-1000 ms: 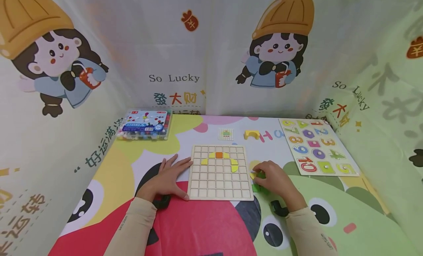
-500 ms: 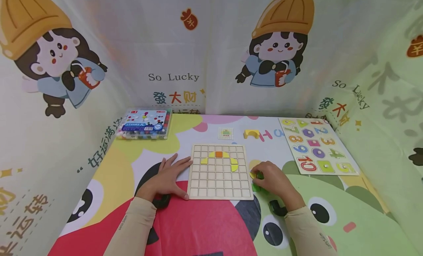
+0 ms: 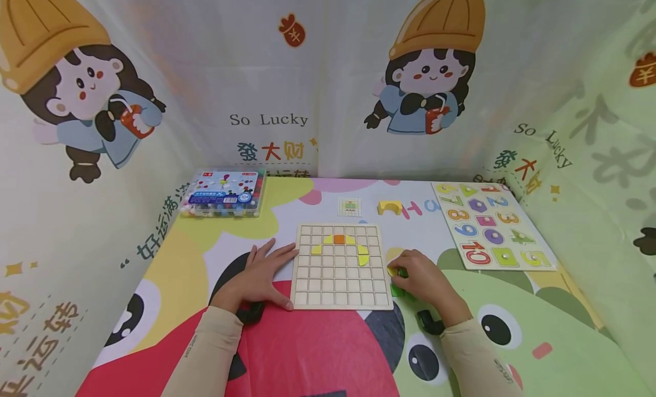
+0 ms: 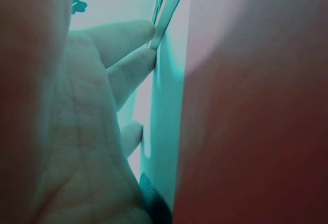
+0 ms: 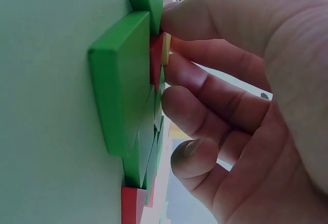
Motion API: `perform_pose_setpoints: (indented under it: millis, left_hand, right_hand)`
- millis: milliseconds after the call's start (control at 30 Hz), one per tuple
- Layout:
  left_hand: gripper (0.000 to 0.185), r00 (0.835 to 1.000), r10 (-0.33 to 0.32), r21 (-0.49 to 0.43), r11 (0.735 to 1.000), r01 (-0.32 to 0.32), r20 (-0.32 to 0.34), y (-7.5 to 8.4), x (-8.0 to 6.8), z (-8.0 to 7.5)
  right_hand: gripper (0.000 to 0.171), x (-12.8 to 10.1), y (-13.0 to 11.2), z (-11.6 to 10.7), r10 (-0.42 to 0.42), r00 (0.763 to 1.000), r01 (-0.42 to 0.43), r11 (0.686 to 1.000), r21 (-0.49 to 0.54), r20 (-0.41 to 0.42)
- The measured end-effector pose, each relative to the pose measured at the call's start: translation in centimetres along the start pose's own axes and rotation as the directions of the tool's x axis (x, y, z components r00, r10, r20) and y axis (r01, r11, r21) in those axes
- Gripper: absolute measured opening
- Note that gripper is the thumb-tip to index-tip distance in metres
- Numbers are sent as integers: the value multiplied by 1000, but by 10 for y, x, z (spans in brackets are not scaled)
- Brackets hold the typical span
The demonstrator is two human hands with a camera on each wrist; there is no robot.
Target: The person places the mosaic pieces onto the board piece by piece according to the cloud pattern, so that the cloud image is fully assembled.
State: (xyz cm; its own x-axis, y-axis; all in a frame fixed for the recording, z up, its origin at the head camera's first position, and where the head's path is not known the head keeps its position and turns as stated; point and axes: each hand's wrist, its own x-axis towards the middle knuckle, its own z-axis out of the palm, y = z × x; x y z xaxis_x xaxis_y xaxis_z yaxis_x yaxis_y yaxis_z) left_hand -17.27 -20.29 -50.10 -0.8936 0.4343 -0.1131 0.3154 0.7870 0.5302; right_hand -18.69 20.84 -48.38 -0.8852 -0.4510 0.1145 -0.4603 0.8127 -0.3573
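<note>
A square wooden grid board (image 3: pixel 333 284) lies mid-table in the head view. Several yellow pieces (image 3: pixel 363 255) and one orange square (image 3: pixel 339 239) sit in its upper cells, forming an arch. My left hand (image 3: pixel 260 278) rests along the board's left edge, fingers spread, thumb at the near corner. Right of the board, my right hand (image 3: pixel 422 278) pinches a yellow piece (image 3: pixel 392 270) between thumb and fingertips. In the right wrist view, green blocks (image 5: pixel 120 80) and red blocks (image 5: pixel 156 62) lie beneath that hand; most of the yellow piece is hidden.
Behind the board lie a small pattern card (image 3: pixel 349 207) and a yellow arch block (image 3: pixel 390 208). A clear box of coloured beads (image 3: pixel 224 193) stands at back left. At right lies a number puzzle board (image 3: pixel 492 226). Printed curtains (image 3: pixel 328 89) enclose the table.
The right hand has shifted very slightly toward the left among the loose pieces. The left hand and the grid board stay where they were.
</note>
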Motion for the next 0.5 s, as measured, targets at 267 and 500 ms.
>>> perform_pose_setpoints:
  millis: [267, 500]
  left_hand:
    - [125, 1000, -5, 4, 1000, 5, 1, -1, 1, 1]
    - [125, 1000, 4, 2, 1000, -4, -4, -1, -1, 0]
  right_hand:
    - [20, 0, 0, 1, -3, 1000, 3, 1000, -6, 4]
    - [20, -1, -1, 0, -8, 1000, 8, 1000, 2, -20]
